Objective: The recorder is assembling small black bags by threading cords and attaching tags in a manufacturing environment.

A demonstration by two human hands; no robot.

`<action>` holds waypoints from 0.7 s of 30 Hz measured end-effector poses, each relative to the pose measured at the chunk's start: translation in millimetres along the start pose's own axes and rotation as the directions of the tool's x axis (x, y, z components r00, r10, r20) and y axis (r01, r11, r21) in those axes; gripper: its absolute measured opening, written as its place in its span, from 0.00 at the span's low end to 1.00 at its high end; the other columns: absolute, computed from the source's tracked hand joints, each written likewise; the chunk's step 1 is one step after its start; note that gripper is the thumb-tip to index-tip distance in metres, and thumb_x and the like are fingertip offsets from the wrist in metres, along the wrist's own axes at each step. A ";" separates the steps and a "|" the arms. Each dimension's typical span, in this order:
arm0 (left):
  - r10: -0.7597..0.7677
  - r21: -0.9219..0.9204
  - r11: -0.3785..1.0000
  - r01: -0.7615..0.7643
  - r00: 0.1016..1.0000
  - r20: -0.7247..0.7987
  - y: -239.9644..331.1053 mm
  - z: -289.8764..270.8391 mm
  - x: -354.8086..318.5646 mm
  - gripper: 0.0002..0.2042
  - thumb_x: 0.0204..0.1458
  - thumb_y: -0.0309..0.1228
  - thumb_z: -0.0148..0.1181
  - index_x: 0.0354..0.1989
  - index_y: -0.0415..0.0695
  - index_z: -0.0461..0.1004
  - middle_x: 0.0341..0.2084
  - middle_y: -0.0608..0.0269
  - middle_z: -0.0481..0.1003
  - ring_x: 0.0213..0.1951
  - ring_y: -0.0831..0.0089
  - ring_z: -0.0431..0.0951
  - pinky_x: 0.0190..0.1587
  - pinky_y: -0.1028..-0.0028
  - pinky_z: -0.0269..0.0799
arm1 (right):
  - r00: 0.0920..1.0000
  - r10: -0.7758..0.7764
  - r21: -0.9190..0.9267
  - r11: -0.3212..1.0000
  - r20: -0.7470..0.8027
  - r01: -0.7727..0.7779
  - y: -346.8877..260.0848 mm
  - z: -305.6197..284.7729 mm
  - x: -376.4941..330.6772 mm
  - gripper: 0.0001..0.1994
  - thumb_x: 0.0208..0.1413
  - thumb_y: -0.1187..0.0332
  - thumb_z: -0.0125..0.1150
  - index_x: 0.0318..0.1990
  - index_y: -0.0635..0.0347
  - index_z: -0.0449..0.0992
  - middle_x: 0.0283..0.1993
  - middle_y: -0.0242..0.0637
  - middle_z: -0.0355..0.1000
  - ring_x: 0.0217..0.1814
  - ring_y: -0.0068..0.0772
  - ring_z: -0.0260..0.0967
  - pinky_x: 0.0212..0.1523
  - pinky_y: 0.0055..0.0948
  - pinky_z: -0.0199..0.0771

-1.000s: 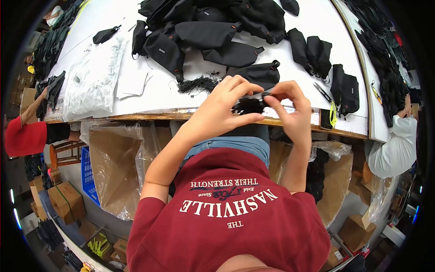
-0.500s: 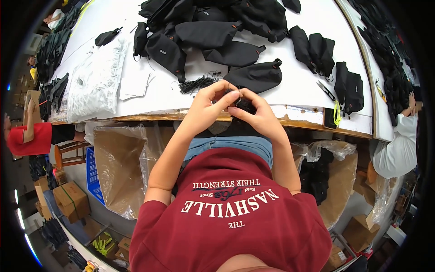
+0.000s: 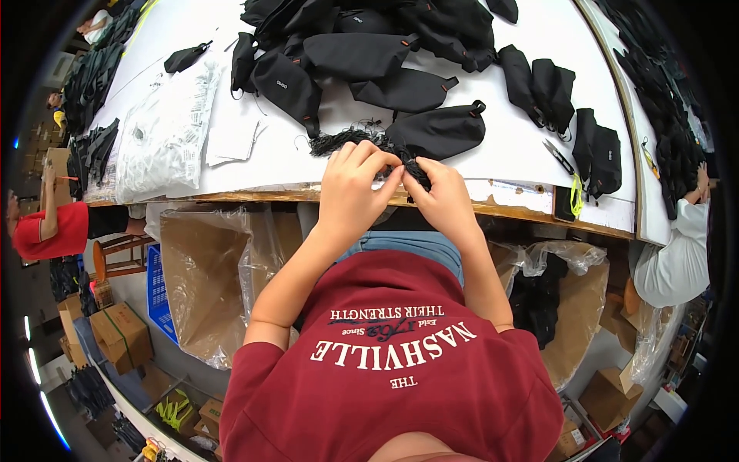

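At the table's front edge, the fingertips of my left hand (image 3: 354, 187) and my right hand (image 3: 445, 196) nearly meet. A dark bunch of black cords (image 3: 416, 172) shows between them, with my right thumb and fingers closed on it. My left thumb and forefinger are pinched together beside the bunch; what they hold is too small to make out. Just beyond my left fingers lies a loose heap of thin black cords (image 3: 339, 141). A black zippered pouch (image 3: 439, 132) with an end loop lies right behind my fingertips.
More black pouches (image 3: 354, 56) are piled at the table's far middle. To the left lie a clear plastic bag of white pieces (image 3: 165, 142) and white paper slips (image 3: 235, 145). Small scissors (image 3: 560, 157), a phone (image 3: 564, 203) and further pouches (image 3: 597, 154) are at right. Plastic-lined boxes (image 3: 204, 277) stand below.
Both hands have shifted slightly, the left turning so its back shows more, fingers curled over. Less of the black bunch is visible below the fingers. The pouches stay in place.
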State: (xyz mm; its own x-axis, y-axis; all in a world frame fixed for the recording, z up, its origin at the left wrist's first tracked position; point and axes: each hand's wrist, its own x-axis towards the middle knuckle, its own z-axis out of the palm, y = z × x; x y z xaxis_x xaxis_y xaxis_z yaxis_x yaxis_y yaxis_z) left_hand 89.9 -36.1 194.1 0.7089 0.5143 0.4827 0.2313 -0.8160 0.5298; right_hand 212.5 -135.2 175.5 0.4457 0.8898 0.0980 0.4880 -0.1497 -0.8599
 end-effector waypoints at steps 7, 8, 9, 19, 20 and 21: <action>0.094 0.019 0.995 -0.093 0.995 -0.044 -0.9 -1.6 1.3 0.05 0.41 0.25 0.65 0.27 0.44 0.76 0.25 0.66 0.70 0.30 0.68 0.70 0.34 0.71 0.64 | 0.996 -0.046 -0.180 0.983 -0.077 0.032 -4.9 3.7 -2.2 0.10 0.50 0.65 0.58 0.30 0.65 0.70 0.27 0.44 0.69 0.30 0.50 0.69 0.29 0.40 0.67; 0.094 0.020 0.995 -0.093 0.995 -0.044 -2.4 -2.0 0.6 0.05 0.41 0.25 0.65 0.27 0.44 0.76 0.25 0.66 0.70 0.30 0.68 0.70 0.34 0.71 0.64 | 0.996 -0.047 -0.180 0.983 -0.076 0.032 -4.4 4.9 -2.3 0.10 0.50 0.65 0.58 0.30 0.65 0.70 0.27 0.44 0.69 0.30 0.50 0.69 0.29 0.40 0.67; 0.118 0.026 0.993 -0.117 0.992 -0.049 -5.3 -1.6 -0.4 0.05 0.41 0.25 0.65 0.28 0.44 0.76 0.26 0.66 0.71 0.30 0.68 0.70 0.34 0.71 0.64 | 0.994 -0.066 -0.180 0.982 -0.085 0.050 -2.8 7.0 -2.4 0.10 0.50 0.65 0.58 0.30 0.64 0.70 0.27 0.44 0.69 0.29 0.50 0.69 0.28 0.40 0.67; 0.011 -0.529 0.822 0.209 0.924 0.382 3.5 -15.5 -2.3 0.05 0.45 0.23 0.64 0.27 0.38 0.73 0.24 0.64 0.71 0.27 0.73 0.70 0.33 0.77 0.65 | 0.981 -0.057 -0.141 0.989 -0.186 0.031 0.7 11.4 2.0 0.12 0.50 0.63 0.60 0.29 0.64 0.70 0.28 0.44 0.70 0.29 0.50 0.69 0.28 0.38 0.67; 0.035 -0.550 0.808 0.211 0.915 0.402 -1.7 -16.8 0.0 0.06 0.48 0.25 0.63 0.28 0.36 0.73 0.23 0.65 0.70 0.27 0.78 0.69 0.33 0.80 0.65 | 0.981 -0.058 -0.142 0.989 -0.187 0.031 0.3 10.3 2.2 0.12 0.50 0.63 0.60 0.29 0.64 0.70 0.28 0.44 0.70 0.29 0.50 0.69 0.28 0.38 0.67; 0.036 -0.551 0.808 0.210 0.915 0.402 -5.4 -18.0 1.4 0.06 0.48 0.25 0.63 0.28 0.36 0.73 0.23 0.65 0.70 0.27 0.78 0.69 0.33 0.80 0.65 | 0.977 -0.094 -0.131 0.989 -0.194 0.069 -0.1 9.3 1.8 0.11 0.50 0.64 0.61 0.30 0.64 0.71 0.28 0.44 0.69 0.29 0.50 0.69 0.28 0.37 0.67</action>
State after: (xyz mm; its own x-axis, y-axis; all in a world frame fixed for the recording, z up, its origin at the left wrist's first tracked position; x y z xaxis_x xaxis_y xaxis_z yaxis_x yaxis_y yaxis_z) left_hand 77.6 -26.2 204.5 0.9247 0.3351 0.1806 -0.0314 -0.4058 0.9134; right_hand 206.3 -129.5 171.1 0.5349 0.7995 0.2734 0.6114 -0.1430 -0.7783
